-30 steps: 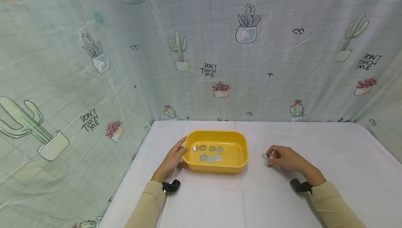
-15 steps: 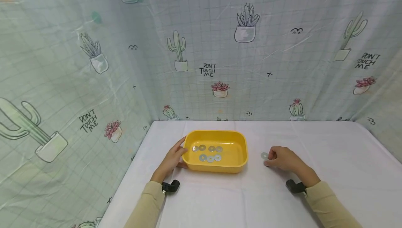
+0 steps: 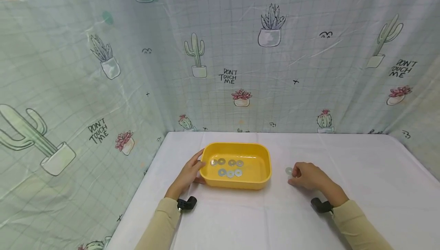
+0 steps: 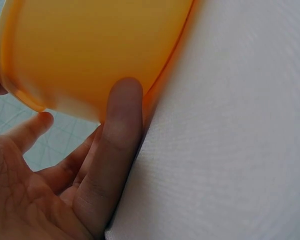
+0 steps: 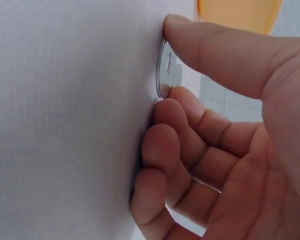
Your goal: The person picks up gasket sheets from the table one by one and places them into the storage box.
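Observation:
A yellow plastic tray [image 3: 254, 183] sits on the white table, several flat metal washers [image 3: 222, 172] lying inside it. My left hand [image 3: 187, 171] grips the tray's left end; in the left wrist view the thumb [image 4: 125, 110] presses against the outside of its wall. To the right of the tray, my right hand [image 3: 309, 177] is low at the tabletop. The right wrist view has its thumb and forefinger pinching opposite edges of a washer [image 5: 165, 65] at the cloth. A second washer [image 3: 288, 171] lies just beyond those fingertips, partly covered by the hand.
White cloth [image 3: 237, 219] covers the table. A curtain [image 3: 292, 62] printed with cacti hangs behind the table and along its left side. Each wrist wears a small black camera [image 3: 321, 205].
My right hand has shifted slightly left and toward me, its thumb and forefinger coming around the nearer washer, which is now covered in the head view. The left hand and tray stay put.

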`<state>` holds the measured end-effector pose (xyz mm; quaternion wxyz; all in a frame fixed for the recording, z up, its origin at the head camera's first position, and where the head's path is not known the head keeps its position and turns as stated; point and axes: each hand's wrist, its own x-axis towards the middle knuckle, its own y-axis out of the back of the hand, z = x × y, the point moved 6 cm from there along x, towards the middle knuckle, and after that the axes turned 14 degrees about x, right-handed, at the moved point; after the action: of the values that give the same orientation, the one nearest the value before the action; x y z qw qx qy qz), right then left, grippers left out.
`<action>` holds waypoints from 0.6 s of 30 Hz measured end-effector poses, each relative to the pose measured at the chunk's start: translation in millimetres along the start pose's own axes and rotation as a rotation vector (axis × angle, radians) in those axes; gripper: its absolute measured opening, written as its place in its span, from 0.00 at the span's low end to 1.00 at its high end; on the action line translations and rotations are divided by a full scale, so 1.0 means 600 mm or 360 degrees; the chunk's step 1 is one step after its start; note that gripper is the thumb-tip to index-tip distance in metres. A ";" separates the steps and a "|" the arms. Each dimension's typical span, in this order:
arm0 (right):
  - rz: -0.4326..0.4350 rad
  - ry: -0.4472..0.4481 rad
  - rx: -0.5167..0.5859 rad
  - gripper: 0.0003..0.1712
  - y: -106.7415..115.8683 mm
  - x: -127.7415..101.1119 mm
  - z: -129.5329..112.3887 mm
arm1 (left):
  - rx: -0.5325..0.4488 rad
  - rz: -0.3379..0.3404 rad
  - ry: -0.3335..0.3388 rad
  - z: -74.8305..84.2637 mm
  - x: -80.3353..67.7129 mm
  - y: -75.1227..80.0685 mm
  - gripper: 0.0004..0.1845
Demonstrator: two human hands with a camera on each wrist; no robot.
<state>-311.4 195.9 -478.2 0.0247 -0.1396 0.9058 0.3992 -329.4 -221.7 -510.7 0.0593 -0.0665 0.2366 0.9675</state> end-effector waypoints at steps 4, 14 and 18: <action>-0.0018 0.0011 0.0020 0.17 -0.002 -0.002 0.001 | -0.0003 0.0002 0.0003 0.001 0.001 -0.002 0.32; -0.0022 0.0034 0.0074 0.17 -0.007 0.002 0.001 | -0.0004 0.0004 0.0009 0.000 0.003 -0.004 0.33; -0.0033 0.0125 0.0104 0.16 -0.011 0.003 -0.005 | 0.0007 0.0010 0.0000 -0.001 0.002 -0.003 0.33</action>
<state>-310.9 189.0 -481.1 -0.0024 -0.1636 0.9172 0.3633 -330.6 -220.4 -512.0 0.0564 -0.0658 0.2389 0.9672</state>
